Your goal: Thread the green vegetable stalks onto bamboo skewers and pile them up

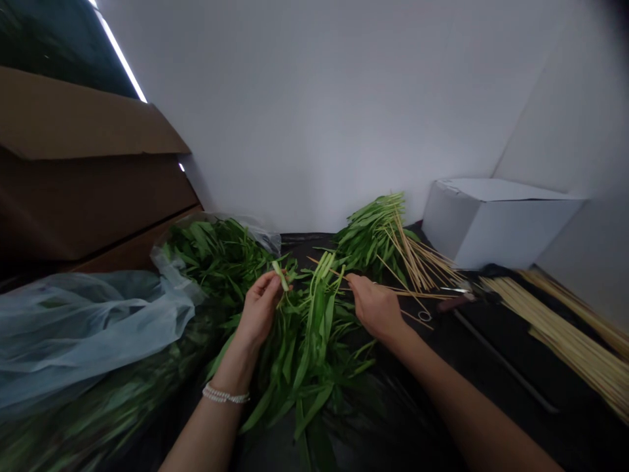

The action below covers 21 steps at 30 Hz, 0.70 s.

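Note:
My left hand (260,303) is closed round a pale green stalk (281,275) that sticks up between its fingers. My right hand (376,305) is closed on a thin bamboo skewer (417,294) that runs off to the right. Between the two hands lies a loose bundle of long green leafy stalks (309,341) on a black sheet (442,393). A bead bracelet (226,394) circles my left wrist.
A plastic bag (88,321) of more greens lies at the left, below brown cardboard boxes (88,170). Behind my right hand is a pile of skewered greens (388,236). A white box (496,219) stands at the right, with loose skewers (570,341) and scissors (462,295) nearby.

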Each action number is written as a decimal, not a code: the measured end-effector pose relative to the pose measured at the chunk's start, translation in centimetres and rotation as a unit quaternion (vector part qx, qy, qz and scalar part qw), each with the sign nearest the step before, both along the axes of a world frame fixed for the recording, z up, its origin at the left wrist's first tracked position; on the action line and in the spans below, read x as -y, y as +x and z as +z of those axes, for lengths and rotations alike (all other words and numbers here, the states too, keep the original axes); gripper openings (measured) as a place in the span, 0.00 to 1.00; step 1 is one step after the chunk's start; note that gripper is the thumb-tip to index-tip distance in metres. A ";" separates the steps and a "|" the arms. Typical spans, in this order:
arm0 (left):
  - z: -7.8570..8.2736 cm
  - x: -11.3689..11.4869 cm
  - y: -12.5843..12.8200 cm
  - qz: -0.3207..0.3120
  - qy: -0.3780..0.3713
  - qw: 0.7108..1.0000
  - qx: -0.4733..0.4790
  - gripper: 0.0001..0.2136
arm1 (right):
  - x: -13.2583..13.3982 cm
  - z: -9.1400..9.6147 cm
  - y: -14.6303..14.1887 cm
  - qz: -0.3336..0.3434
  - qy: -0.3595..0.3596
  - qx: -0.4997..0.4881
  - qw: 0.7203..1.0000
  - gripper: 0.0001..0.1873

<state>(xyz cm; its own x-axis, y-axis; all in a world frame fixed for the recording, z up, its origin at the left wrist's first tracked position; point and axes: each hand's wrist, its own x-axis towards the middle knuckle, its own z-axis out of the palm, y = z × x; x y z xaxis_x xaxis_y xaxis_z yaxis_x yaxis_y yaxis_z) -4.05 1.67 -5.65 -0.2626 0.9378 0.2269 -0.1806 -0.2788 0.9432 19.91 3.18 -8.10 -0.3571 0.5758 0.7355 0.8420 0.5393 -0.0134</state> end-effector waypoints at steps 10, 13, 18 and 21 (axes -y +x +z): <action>-0.5 -0.2 0.1 -0.045 -0.045 0.995 0.083 0.18 | 0.8 -0.2 -0.9 0.027 -0.023 0.107 0.994 0.19; -0.6 -0.2 0.0 -0.044 -0.042 0.996 0.066 0.17 | 0.8 -0.2 -0.8 0.027 -0.028 0.108 0.993 0.20; -0.7 -0.2 0.0 -0.044 -0.044 0.996 0.059 0.18 | 0.8 -0.2 -0.8 0.033 -0.027 0.105 0.994 0.20; -0.7 -0.1 0.1 -0.039 -0.049 0.996 0.064 0.19 | 0.8 -0.2 -0.8 0.035 -0.020 0.100 0.994 0.19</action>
<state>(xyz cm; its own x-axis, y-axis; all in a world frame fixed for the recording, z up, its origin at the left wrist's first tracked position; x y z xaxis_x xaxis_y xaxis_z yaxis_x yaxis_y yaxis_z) -3.90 1.80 -6.33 -0.2084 0.9726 0.1028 -0.3184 -0.1669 0.9331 19.06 2.41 -8.31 -0.5351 0.5711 0.6225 0.7898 0.5998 0.1286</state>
